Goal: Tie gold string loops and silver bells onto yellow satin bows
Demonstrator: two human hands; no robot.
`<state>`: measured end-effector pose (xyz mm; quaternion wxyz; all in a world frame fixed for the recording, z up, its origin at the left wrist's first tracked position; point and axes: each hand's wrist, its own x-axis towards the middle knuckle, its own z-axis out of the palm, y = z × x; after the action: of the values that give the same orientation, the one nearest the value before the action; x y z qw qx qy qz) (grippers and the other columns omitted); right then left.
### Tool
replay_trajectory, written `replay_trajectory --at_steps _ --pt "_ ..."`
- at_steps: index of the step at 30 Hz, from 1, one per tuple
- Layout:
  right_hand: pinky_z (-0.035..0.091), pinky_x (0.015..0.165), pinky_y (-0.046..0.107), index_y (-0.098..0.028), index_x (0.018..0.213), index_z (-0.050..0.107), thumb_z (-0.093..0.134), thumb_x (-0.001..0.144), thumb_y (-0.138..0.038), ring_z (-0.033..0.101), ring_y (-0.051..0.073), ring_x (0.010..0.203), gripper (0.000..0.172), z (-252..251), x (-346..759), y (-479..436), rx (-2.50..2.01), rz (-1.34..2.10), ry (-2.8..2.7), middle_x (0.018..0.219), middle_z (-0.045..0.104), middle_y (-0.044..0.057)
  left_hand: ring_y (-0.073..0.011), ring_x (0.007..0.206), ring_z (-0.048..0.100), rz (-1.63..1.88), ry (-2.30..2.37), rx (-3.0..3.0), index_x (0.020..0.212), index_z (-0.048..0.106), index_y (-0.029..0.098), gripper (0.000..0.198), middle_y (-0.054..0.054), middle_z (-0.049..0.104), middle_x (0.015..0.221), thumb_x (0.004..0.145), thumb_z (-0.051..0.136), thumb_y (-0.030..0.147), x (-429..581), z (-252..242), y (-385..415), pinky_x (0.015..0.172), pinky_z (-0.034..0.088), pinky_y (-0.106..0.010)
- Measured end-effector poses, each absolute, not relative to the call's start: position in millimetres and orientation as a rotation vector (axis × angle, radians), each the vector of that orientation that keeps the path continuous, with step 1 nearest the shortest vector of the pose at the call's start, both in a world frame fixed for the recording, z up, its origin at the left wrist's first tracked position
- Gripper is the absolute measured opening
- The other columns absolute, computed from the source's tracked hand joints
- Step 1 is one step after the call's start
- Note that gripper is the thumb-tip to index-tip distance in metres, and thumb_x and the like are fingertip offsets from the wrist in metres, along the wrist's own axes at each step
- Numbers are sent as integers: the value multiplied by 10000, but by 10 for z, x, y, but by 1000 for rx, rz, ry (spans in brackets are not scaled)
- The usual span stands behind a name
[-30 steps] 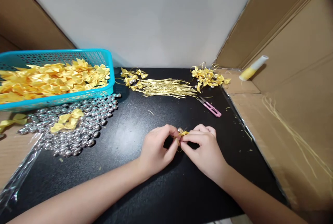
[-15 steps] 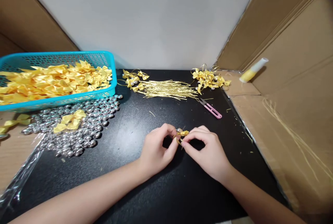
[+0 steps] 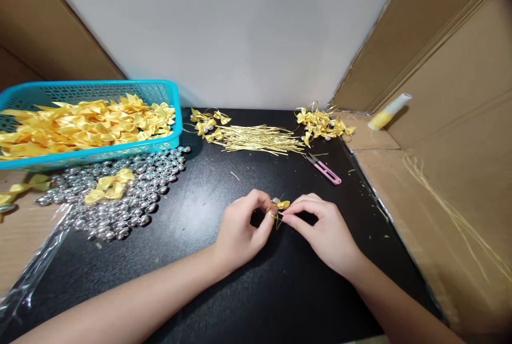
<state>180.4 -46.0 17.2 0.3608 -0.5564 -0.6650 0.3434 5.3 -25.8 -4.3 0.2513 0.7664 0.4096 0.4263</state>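
Observation:
My left hand (image 3: 245, 226) pinches a small yellow ribbon bow (image 3: 283, 205) between thumb and forefinger, low over the black tabletop (image 3: 192, 285). A silver bead (image 3: 276, 200) shows at the bow's far side. Thin gold cord (image 3: 277, 220) loops beneath the bow, beside my left thumb. My right hand (image 3: 326, 229) is closed, its thumb and forefinger pinching the cord's end just right of the bow. Fingers partly cover where cord, bow and bead meet.
A turquoise basket (image 3: 178, 106) of yellow bows stands back left. Silver beads (image 3: 156, 170) spread before it, some bows on top. Cut gold cords (image 3: 260, 138) lie between two piles of beaded bows (image 3: 322, 122). Pink thread snips (image 3: 326, 169) rest right; a thread cone (image 3: 390, 111) stands beyond.
My right fingers have drawn slightly right, away from the bow, with the cord end between them. My left hand keeps its pinch almost unmoved.

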Motion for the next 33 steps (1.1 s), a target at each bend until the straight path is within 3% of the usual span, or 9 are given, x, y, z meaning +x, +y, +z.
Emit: replay_trajectory --at_steps 6,12,16,28,33 --pt "447 803 342 -198 780 587 557 869 -118 562 192 879 123 215 1814 -467 -1374 784 -1862 892 623 41 -94 615 562 1093 1118 2078 822 485 203 118 36 602 703 833 570 122 52 -41 -266 604 434 -200" --pt "443 781 336 -209 791 582 543 888 -157 568 191 846 117 191 1834 -461 -1382 806 -1852 824 648 26 -98 601 562 1076 1109 2067 818 487 204 103 35 606 694 830 571 146 47 -45 -263 599 433 -210" --pt "457 776 317 -213 838 601 603 845 -194 579 175 818 20 174 1824 -458 -1403 1000 -1682 825 629 17 -102 593 560 1067 1118 2072 806 480 206 96 33 608 686 833 559 158 49 -44 -257 593 431 -215" --pt "436 713 258 -215 918 517 654 814 -354 491 133 730 221 344 1963 -425 -1154 1831 -1249 758 497 -17 -114 588 577 1054 1121 2118 795 476 210 98 26 622 691 813 528 130 50 -40 -252 586 441 -226" --pt "428 716 258 -213 897 527 629 817 -275 479 134 744 143 391 2029 -421 -1205 1742 -1274 782 494 -11 -116 608 586 1050 1114 2120 795 469 212 122 30 621 695 797 528 106 48 -34 -254 596 441 -224"
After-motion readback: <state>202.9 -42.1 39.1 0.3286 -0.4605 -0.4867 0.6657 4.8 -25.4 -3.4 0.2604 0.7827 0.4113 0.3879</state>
